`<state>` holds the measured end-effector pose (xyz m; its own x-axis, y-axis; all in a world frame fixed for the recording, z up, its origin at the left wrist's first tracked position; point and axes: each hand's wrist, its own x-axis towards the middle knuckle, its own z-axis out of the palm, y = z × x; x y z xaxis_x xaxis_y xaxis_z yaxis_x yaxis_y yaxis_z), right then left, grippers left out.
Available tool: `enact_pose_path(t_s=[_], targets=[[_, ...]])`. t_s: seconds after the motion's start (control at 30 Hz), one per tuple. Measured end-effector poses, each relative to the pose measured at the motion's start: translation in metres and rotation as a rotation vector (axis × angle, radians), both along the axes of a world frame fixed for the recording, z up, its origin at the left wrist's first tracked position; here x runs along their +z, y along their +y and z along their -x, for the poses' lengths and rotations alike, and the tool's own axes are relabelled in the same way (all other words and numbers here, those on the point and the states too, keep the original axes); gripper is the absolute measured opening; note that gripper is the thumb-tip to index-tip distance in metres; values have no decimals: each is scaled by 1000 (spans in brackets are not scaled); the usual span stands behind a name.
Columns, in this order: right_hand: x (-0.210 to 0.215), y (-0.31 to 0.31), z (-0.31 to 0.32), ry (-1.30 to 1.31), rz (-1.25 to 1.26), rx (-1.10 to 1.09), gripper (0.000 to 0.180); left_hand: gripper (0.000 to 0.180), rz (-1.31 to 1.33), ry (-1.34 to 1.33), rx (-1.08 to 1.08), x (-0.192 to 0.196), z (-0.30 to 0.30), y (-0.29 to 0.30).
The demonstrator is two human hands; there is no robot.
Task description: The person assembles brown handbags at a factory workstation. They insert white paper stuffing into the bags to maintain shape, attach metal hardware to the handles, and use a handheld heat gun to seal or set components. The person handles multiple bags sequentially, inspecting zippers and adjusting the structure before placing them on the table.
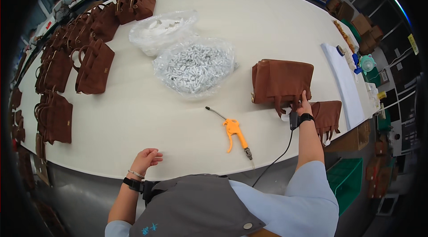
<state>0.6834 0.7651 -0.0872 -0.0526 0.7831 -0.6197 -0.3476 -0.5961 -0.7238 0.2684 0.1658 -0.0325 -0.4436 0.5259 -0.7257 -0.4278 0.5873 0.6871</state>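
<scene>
At the table's right side, my right hand (304,105) grips a brown leather handbag (285,78) near its handles. The bag lies on its side with the handles toward me, and a white round tag shows beside them. Some of my fingers are hidden behind the bag's edge. A second brown handbag (327,114) lies partly beneath my right wrist, close to the table's edge. Over the front left edge, my left hand (147,160) is open and holds nothing, its fingers loosely bent. Between my hands rests an orange air blow gun (234,131) with a thin metal nozzle.
A clear plastic bag of small silvery-white cylinders (196,65) lies mid-table. Behind it sits another plastic bag with white pieces (164,27). Several brown handbags (94,67) stand along the left side. White sheets (343,85) line the right edge; a green crate (345,181) is below.
</scene>
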Motion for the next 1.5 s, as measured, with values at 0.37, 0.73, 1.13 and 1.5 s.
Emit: enact_pose_path(t_s=[0.37,0.73,1.13,1.5], targets=[[0,-4,32,-170,-175,-112,73,33,17,18,30,0,-2,-3],[-5,-15,-28,-291,26,-227,93,33,-32,-33,-15,-20,-2,-4],[-17,-21,-51,-437,-188,94,29,37,-6,31,-22,-9,28,-45],[39,-140,-65,-489,-206,140,42,36,-95,1144,220,47,302,-68]])
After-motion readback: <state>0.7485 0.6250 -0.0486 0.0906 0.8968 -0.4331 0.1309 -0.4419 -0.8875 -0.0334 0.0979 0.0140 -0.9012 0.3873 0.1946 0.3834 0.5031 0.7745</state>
